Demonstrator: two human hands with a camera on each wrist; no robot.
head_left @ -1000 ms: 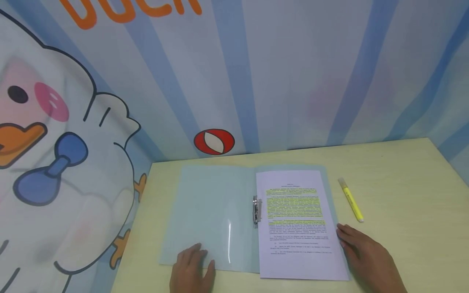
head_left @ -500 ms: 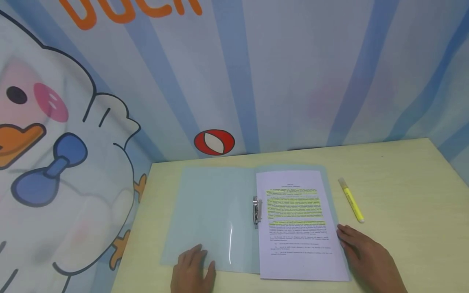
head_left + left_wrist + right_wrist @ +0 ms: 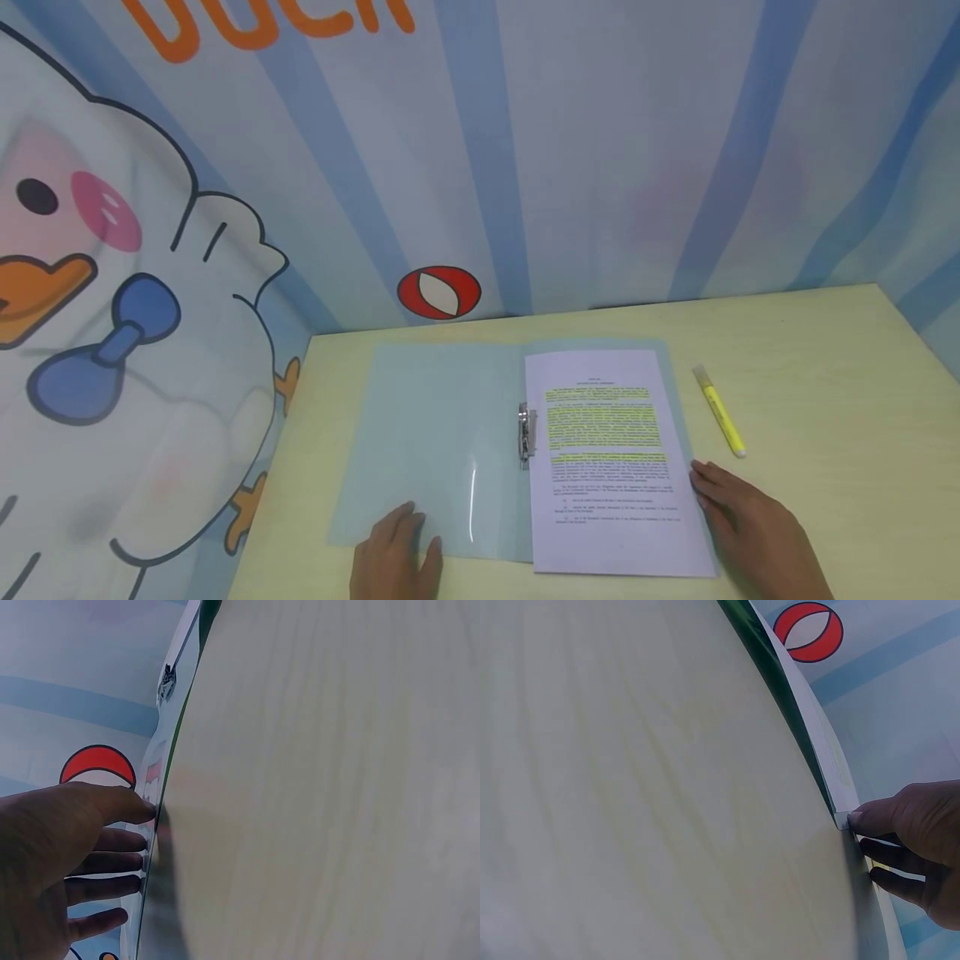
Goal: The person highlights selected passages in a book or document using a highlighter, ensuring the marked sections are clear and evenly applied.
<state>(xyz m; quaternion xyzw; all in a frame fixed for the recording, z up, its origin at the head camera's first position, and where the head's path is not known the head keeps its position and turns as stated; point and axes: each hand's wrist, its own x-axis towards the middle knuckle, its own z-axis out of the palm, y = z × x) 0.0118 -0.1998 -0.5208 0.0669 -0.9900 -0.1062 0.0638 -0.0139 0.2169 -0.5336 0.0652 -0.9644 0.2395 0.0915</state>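
A pale blue-green folder [image 3: 431,442] lies spread flat on the table, with a metal clip [image 3: 523,435] near its spine. Printed sheets [image 3: 611,542] cover its right half, their upper lines marked in yellow highlighter. My left hand [image 3: 393,554] rests on the lower edge of the left cover, fingers relaxed; the left wrist view shows the thumb [image 3: 124,806] at the cover's edge. At the right side, my right hand [image 3: 757,529] touches the folder's edge beside the sheets. In the right wrist view its thumb [image 3: 874,816] lies on the folder's corner, the other fingers loosely spread beyond.
A yellow highlighter [image 3: 720,412] with a grey cap lies right of the folder, just beyond my right hand. Behind the light wooden table [image 3: 840,375] stands a striped blue wall [image 3: 600,167], with a large cartoon duck [image 3: 202,350] at the left.
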